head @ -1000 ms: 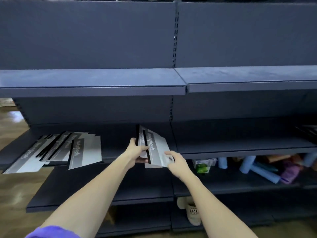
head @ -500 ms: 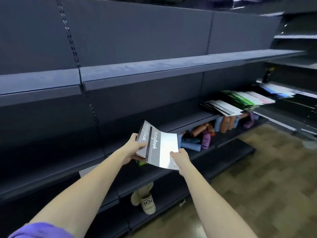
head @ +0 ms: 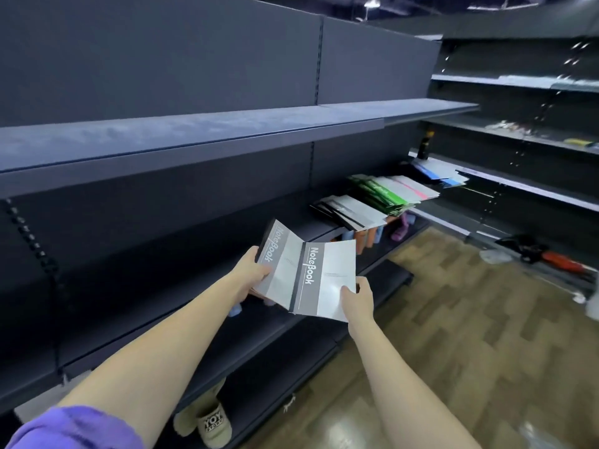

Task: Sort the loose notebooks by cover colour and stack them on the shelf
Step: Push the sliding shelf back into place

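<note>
I hold a few grey-and-white notebooks in front of the dark shelf (head: 194, 137). My left hand (head: 251, 273) grips the rear notebook (head: 280, 254) at its left edge. My right hand (head: 358, 294) pinches the front notebook (head: 324, 280) at its lower right corner. Further right on the middle shelf lie sorted stacks: black-and-white notebooks (head: 351, 212), green ones (head: 377, 191), pink ones (head: 418, 187) and blue ones (head: 444, 175) beyond.
Coloured rolls (head: 372, 236) stand on the shelf below the stacks. A beige slipper (head: 210, 422) lies under the lowest shelf. Wooden floor (head: 453, 319) stretches to the right, with another shelving unit (head: 534, 134) and some clutter (head: 551, 257) at the far right.
The view has swung right, away from the fanned grey notebooks at the left. Both hands have carried the held notebooks along, and these have spread apart.
</note>
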